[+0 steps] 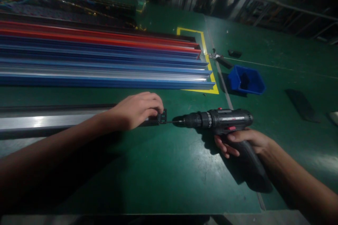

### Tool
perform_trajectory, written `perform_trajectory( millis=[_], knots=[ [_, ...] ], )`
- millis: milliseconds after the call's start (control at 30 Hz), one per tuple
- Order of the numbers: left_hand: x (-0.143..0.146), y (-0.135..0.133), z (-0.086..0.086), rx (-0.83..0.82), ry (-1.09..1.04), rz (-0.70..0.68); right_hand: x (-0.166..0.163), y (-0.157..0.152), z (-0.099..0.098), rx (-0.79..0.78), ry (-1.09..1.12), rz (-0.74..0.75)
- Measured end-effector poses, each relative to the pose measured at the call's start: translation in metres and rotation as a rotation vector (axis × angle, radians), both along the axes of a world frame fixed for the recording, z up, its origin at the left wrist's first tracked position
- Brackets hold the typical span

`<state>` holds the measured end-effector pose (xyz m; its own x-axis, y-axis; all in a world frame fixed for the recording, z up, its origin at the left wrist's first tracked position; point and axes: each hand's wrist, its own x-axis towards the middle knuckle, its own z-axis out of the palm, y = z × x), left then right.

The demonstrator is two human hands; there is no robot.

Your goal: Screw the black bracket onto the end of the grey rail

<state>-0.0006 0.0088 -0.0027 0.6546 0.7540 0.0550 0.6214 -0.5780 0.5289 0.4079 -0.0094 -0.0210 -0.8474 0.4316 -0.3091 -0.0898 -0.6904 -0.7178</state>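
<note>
Black cordless drill lies level at centre right of the frame. Our right hand is wrapped round its handle, and its bit meets a small black end bracket. Our left hand is curled down over the long silver metal rail at centre left. A blue plastic bin sits at upper right.

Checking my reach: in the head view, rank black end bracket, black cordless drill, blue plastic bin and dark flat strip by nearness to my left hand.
1. Black end bracket, at fingertips of the left hand.
2. Black cordless drill, rightward, in the right hand.
3. Blue plastic bin, farther right, beyond.
4. Dark flat strip, far right.
</note>
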Motion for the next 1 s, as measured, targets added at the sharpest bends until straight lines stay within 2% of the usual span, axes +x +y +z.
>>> perform_trajectory(
  millis=[500,1000],
  knots=[
    [0.0025,-0.0025,0.0074,-0.023,-0.007,0.028,0.0015,0.0021,-0.0002,0.050,0.007,0.049],
    [0.0029,-0.0022,0.0079,-0.020,-0.018,0.020,0.0087,0.0058,-0.0051,0.015,-0.006,0.088]
  ],
)
